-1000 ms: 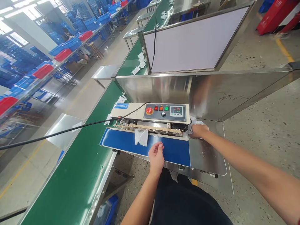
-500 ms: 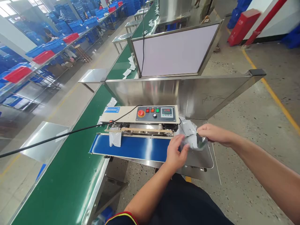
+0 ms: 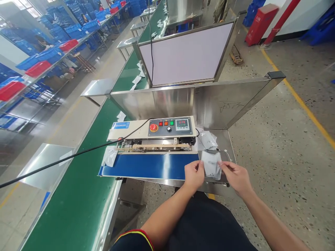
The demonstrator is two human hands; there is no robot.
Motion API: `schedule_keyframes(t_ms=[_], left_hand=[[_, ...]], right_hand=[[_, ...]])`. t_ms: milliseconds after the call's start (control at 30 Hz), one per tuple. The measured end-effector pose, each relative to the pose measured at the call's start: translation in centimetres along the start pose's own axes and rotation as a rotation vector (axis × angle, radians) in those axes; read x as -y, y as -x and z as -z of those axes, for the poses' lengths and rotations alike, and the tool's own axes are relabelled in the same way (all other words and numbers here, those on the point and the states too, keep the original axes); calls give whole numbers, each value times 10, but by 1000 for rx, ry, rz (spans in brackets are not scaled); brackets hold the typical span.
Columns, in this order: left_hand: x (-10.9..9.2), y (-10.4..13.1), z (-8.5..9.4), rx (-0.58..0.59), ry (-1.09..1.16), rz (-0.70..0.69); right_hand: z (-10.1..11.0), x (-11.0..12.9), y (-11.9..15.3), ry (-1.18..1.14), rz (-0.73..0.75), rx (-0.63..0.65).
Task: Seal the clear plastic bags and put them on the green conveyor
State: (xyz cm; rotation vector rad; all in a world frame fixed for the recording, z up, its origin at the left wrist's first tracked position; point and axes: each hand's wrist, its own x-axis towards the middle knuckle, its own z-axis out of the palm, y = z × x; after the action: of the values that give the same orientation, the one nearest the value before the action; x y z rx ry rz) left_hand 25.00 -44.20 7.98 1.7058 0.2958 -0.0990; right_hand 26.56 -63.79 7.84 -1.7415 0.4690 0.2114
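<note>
A green belt (image 3: 68,195) runs past the left of a cream sealing machine (image 3: 134,132), where one white bag (image 3: 110,157) sits at the machine's left end. A blue belt (image 3: 146,165) stretches along the machine's front. Just off the machine's front right corner, the left hand (image 3: 194,176), its grip pinching the left edge, holds up a pale packet (image 3: 211,165). More bags (image 3: 208,139) lie beside the machine's right end on a steel counter (image 3: 223,139). Farthest right of the machine, the right hand (image 3: 237,178) pinches the packet's opposite edge in its grip.
</note>
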Motion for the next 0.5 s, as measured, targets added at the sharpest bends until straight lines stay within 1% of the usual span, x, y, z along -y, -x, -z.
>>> schedule_keyframes(t_ms=[67, 133, 233, 333, 433, 500], left_hand=[[1, -8, 2, -28, -60, 27], [4, -18, 4, -81, -53, 98], [15, -32, 11, -153, 0, 200], [26, -41, 22, -206, 49, 250], [32, -42, 38, -261, 86, 264], [33, -39, 50, -281, 98, 265]], right_hand=[[-5, -4, -9, -86, -84, -78], [-12, -5, -21, -149, -129, -83], [-28, -4, -38, -153, -144, -22], [-51, -1, -48, -124, -161, 38], [-73, 3, -49, -53, -160, 105], [-81, 8, -49, 28, -155, 167]])
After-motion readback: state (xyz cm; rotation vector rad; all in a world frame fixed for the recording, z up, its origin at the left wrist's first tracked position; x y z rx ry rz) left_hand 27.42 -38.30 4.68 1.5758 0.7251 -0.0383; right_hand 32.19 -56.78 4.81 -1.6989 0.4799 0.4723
